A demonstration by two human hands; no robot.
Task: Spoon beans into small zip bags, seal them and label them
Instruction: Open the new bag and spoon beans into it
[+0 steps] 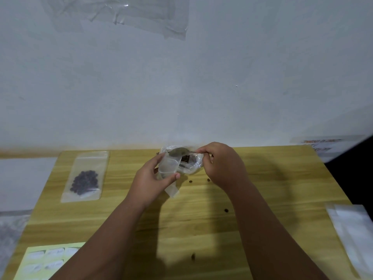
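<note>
Head view: left hand (153, 178) pinches zip bag (168, 168) mouth, 12 o'clock; likely limp, slippery. Right hand (220, 164) pinches spoon (178, 152) handle.

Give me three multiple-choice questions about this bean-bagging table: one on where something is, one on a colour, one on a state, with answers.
1. Where does the filled zip bag lie?
A) far left of the table
B) on the floor
C) leaning against the wall

2. What colour is the label sheet?
A) red
B) pale yellow-green
C) black

3. How is the small zip bag in the left hand?
A) sealed and flat
B) held with its mouth open
C) torn in two

Answers: 1 A, it lies flat on the wood, apart from both hands. 2 B, the pale sheet shows at the near left corner. 3 B, its mouth gapes toward the spoon in the right hand.
</note>
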